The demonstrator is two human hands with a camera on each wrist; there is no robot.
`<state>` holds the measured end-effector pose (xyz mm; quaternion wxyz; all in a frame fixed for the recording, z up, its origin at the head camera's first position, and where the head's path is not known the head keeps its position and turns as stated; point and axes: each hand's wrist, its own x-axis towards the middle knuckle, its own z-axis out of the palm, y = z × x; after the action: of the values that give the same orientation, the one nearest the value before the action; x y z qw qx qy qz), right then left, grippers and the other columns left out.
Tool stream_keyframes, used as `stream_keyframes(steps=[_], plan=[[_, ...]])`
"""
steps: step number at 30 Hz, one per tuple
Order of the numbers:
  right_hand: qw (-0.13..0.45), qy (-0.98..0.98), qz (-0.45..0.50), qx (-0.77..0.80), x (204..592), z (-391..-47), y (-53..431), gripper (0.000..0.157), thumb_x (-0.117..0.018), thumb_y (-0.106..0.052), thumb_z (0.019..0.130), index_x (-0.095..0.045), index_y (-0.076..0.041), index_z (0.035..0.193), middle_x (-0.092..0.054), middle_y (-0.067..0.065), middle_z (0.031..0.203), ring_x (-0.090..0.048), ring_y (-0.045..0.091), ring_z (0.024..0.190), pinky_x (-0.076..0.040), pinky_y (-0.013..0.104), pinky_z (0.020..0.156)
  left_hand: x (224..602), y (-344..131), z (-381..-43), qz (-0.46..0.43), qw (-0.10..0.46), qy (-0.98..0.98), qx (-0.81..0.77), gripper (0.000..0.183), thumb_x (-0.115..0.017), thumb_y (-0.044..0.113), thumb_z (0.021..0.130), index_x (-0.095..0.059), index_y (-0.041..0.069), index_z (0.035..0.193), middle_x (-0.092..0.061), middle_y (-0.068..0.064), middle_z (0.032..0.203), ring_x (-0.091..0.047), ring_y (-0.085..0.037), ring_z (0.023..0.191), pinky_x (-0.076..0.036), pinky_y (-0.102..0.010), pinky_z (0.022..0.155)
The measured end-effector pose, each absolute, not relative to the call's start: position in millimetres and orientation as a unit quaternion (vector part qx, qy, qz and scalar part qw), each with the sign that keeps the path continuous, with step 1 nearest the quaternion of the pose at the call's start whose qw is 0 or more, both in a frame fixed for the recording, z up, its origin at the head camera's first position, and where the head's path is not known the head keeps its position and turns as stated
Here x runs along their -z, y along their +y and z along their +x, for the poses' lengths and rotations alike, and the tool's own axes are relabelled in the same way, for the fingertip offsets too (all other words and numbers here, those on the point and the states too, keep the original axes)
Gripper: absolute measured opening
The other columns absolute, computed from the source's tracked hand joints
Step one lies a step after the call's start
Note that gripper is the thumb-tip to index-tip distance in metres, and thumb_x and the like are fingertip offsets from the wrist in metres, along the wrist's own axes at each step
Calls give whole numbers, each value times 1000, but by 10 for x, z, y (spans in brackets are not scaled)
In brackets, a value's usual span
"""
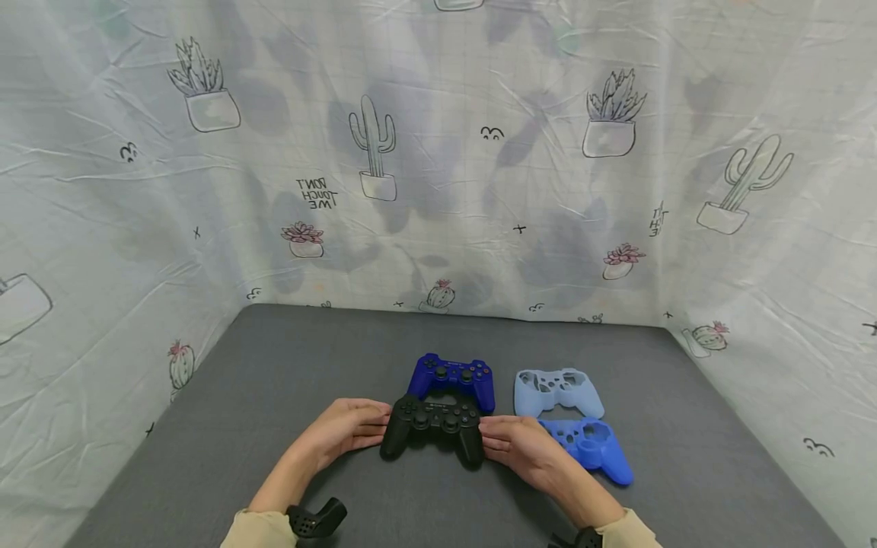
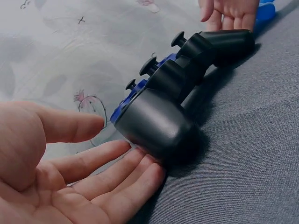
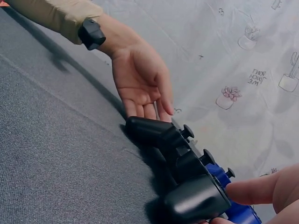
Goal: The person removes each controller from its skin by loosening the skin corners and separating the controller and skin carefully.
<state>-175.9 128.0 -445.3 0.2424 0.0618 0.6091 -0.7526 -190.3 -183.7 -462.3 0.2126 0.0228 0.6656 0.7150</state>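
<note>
A black game controller (image 1: 436, 415) lies on the grey surface between the two hands. Straight fingers of my left hand (image 1: 349, 428) touch its left grip, and the left wrist view shows that thumb raised apart from it. My right hand (image 1: 519, 443) is at the other grip, fingers extended against its side. In the right wrist view, the thumb (image 3: 254, 190) is close to the controller's upper edge, and the other fingers are mostly cut off. Just behind the black controller sits a dark blue controller (image 1: 452, 371), partly covered by it.
To the right lie a light blue controller cover (image 1: 529, 399) and a brighter blue one (image 1: 610, 460), both with cut-out holes. The bright blue cover is partly behind the right hand. A white curtain (image 1: 445, 152) with plant drawings encloses the grey tabletop (image 1: 322, 342).
</note>
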Motion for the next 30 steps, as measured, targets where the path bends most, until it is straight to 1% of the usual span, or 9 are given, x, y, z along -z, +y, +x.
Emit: stream_keyframes(steps=[3, 7, 10, 18, 26, 30], plan=[[239, 609, 69, 753, 4472, -1769, 1266, 46, -61, 1, 95, -41, 19, 132, -65, 16, 112, -60, 25, 106, -43, 45, 98, 4638, -1818, -1906, 26, 211, 670, -712, 42, -62, 13, 98, -54, -13, 130, -63, -19, 119, -64, -27, 105, -52, -41, 88], [228, 611, 78, 754, 4501, -1781, 1244, 45, -61, 4, 94, -41, 19, 131, -64, 16, 111, -61, 24, 101, -45, 44, 96, 4668, -1802, -1910, 33, 208, 675, -708, 48, -65, 14, 96, -51, -14, 133, -59, -23, 126, -63, -31, 108, -52, -41, 88], [224, 614, 83, 752, 4523, -1792, 1236, 45, -61, 5, 94, -40, 19, 131, -62, 17, 111, -62, 22, 98, -45, 43, 95, 4688, -1791, -1909, 36, 203, 678, -705, 51, -68, 14, 94, -50, -14, 134, -58, -25, 128, -62, -32, 109, -52, -42, 88], [220, 629, 81, 741, 4561, -1822, 1228, 45, -62, 6, 92, -43, 18, 131, -59, 15, 110, -59, 19, 91, -47, 39, 89, 4726, -1769, -1912, 39, 202, 678, -706, 55, -70, 12, 92, -49, -15, 134, -59, -26, 126, -63, -31, 107, -52, -42, 86], [219, 634, 78, 738, 4553, -1821, 1232, 45, -62, 7, 92, -43, 19, 130, -62, 17, 109, -61, 21, 93, -48, 41, 90, 4736, -1774, -1923, 41, 203, 674, -709, 55, -71, 11, 91, -49, -16, 134, -59, -26, 126, -64, -30, 106, -53, -42, 86], [221, 633, 82, 738, 4546, -1822, 1229, 43, -62, 7, 92, -44, 18, 129, -63, 16, 108, -62, 20, 92, -48, 40, 89, 4748, -1769, -1923, 38, 200, 673, -711, 54, -71, 10, 91, -49, -16, 133, -59, -27, 125, -64, -30, 106, -52, -42, 86]])
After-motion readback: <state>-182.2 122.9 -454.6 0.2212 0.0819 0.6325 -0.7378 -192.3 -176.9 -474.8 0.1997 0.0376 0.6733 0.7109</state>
